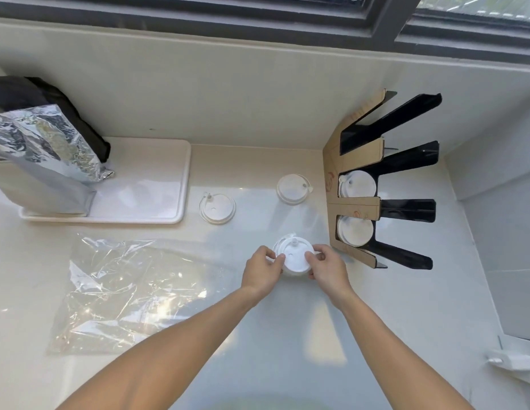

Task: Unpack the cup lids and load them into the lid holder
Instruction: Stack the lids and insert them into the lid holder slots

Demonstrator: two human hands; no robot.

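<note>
Both hands, left hand and right hand, pinch a light, thin, flexible stack of cup lids by its rims near the lid holder.

White lids; black holder (brown card front); silver bag

lid holder right of plastic wrap
</note>
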